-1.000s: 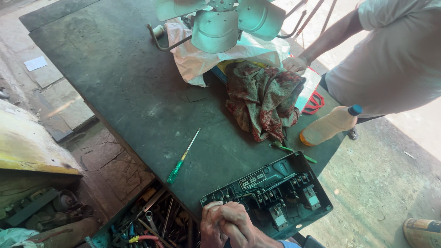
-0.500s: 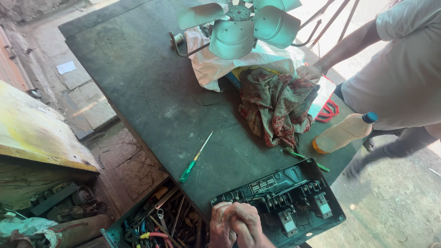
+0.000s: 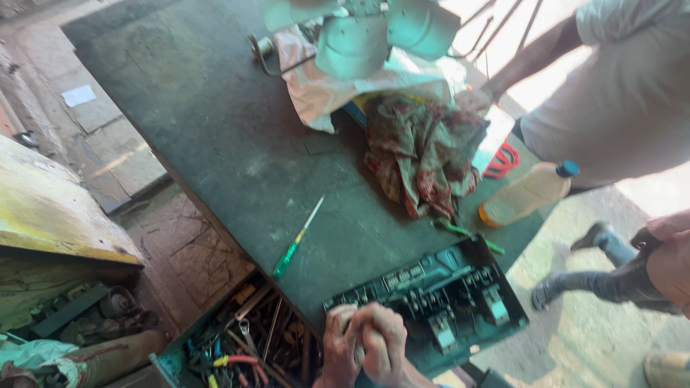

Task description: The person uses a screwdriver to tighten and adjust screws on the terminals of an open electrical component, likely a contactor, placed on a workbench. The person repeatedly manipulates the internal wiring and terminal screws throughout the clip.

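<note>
Compared with half a second before, the two hands had stayed pressed together at the near edge of the table, and the view had swung a little so the fan sat higher and partly out of the picture. The left hand [image 3: 339, 346] and the right hand [image 3: 384, 343] were clasped tight against each other, fingers curled in; whether something small was held inside them could not be told. They sat right at the front of the open socket set case [image 3: 431, 302], touching its near left corner. The case lay on the dark green table [image 3: 215, 144], at the near corner. A green-handled screwdriver [image 3: 297, 239] lay alone just left of the case, close to the table edge. Behind the case was a crumpled red rag [image 3: 420, 154], and beyond it a pale green fan [image 3: 359, 36] resting on a light plastic bag [image 3: 323, 90]. A plastic bottle with a blue cap [image 3: 525, 195] lay on its side at the right edge. Another person in a light shirt [image 3: 625, 93] stood at the far right with an arm reaching to the rag. Below the table's left edge was a box of mixed tools [image 3: 244, 345]. The middle and left of the table had wide open room.
</note>
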